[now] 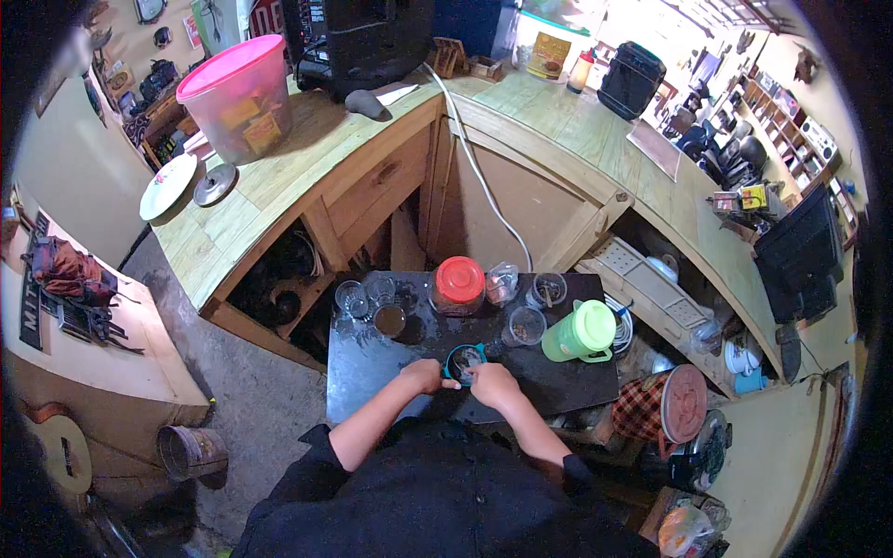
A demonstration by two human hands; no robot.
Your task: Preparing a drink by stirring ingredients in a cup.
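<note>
My left hand (421, 376) grips a small teal-rimmed container (447, 370), with the thumb along its near side. Its inside looks dark and pale, too blurred to make out. At the container's right edge, the fingers of my right hand (495, 385) are curled; whether they hold a thin utensil is hidden. Beyond my hands stand a glass of brown liquid (389, 321), two clear glasses (352, 300) and a red-lidded jar (459, 282). To the right are a clear plastic cup (525, 326), another cup with a utensil (548, 289) and a light green lidded pitcher (578, 331).
The low dark table (370, 376) has wet patches. A knotted plastic bag (501, 282) sits behind the cups. A wooden counter (293, 188) curves around, carrying a pink-lidded tub (237, 104). A white cable (481, 157) hangs down. A bucket (192, 452) lies on the floor at left.
</note>
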